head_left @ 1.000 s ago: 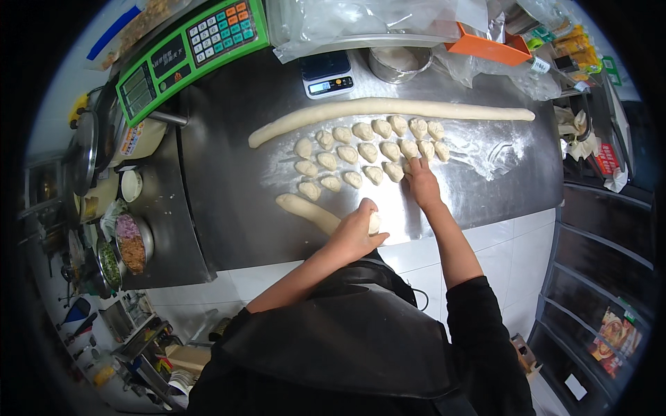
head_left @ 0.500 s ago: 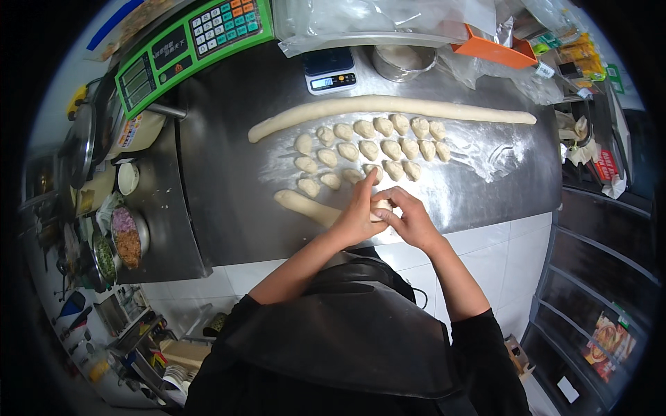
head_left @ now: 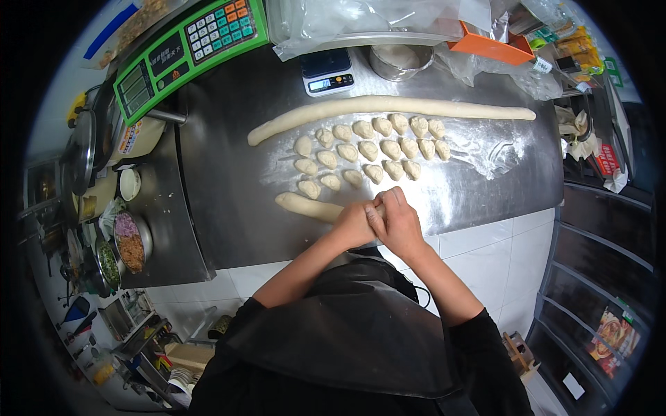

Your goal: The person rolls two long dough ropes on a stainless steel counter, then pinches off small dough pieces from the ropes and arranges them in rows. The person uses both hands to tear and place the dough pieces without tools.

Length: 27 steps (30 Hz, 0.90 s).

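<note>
A short dough rope (head_left: pixel 309 206) runs along the near part of the steel table. Its right end goes into my left hand (head_left: pixel 353 225), whose fingers are closed around it. My right hand (head_left: pixel 400 222) is pressed against the left one, its fingers closed over the rope's end; a sliver of pale dough shows between the two. Most of the gripped dough is hidden by fingers. Beyond the hands lie rows of small dough pieces (head_left: pixel 368 149), several in each row. Behind them a long dough rope (head_left: pixel 388 104) stretches across the table.
Flour dusts the steel table (head_left: pixel 229 201). At the back stand a small kitchen scale (head_left: pixel 328 84), a metal pot (head_left: pixel 402 73) and a green-framed price scale (head_left: pixel 243 48). Bowls of chopped fillings (head_left: pixel 130 253) sit at the left. An orange box (head_left: pixel 492 48) is at the back right.
The left fingers, stretched forward before, have folded around the dough. The right hand has moved in against the left, covering dough that showed between them.
</note>
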Motion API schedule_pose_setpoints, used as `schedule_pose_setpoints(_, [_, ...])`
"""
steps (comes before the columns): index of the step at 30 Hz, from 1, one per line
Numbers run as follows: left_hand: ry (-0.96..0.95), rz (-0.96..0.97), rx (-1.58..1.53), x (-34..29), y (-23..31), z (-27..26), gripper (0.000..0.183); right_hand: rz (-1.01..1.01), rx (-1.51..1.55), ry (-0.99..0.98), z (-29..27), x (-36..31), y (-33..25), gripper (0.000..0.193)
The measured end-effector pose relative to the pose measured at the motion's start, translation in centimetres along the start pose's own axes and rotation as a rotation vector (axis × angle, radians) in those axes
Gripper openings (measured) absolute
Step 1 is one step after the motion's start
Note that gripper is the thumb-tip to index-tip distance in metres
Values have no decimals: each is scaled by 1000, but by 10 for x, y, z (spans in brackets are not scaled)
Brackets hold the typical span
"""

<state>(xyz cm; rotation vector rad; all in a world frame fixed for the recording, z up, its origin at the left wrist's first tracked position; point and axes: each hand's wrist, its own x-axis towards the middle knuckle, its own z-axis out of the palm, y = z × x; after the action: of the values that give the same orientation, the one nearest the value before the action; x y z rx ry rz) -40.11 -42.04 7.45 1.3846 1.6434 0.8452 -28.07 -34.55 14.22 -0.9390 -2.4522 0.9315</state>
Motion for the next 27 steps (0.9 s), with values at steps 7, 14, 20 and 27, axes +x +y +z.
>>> schedule_pose_setpoints(7, [-26, 22, 19, -2, 4, 8, 30, 71, 68, 70, 11, -9, 9, 18])
schedule_pose_setpoints(14, [144, 24, -23, 4, 4, 17, 34, 160, 110, 139, 9, 0, 6, 15])
schedule_pose_setpoints(20, [54, -15, -48, -5, 37, 1, 34, 409, 49, 102, 20, 8, 54, 20])
schedule_pose_setpoints(27, [-11, 37, -38, -29, 63, 2, 22, 463, -147, 155, -32, 17, 180, 35])
